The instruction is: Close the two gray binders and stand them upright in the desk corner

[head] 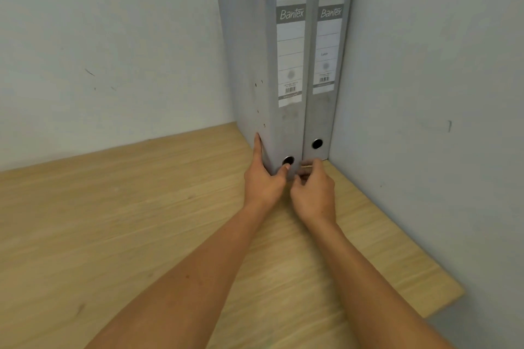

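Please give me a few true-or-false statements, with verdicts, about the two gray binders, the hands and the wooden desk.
1. Both gray cardboard lever-arch binders, the left binder and the right binder, stand upright in the corner. True.
2. The right binder lies flat on the light wooden desk. False: it stands upright beside the right wall.
3. The left hand touches the left binder's lower end. True.
4. The right hand grips the top of the right binder. False: it is low, near the binders' bases.
5. The spines face the wall. False: their labelled spines face the camera.
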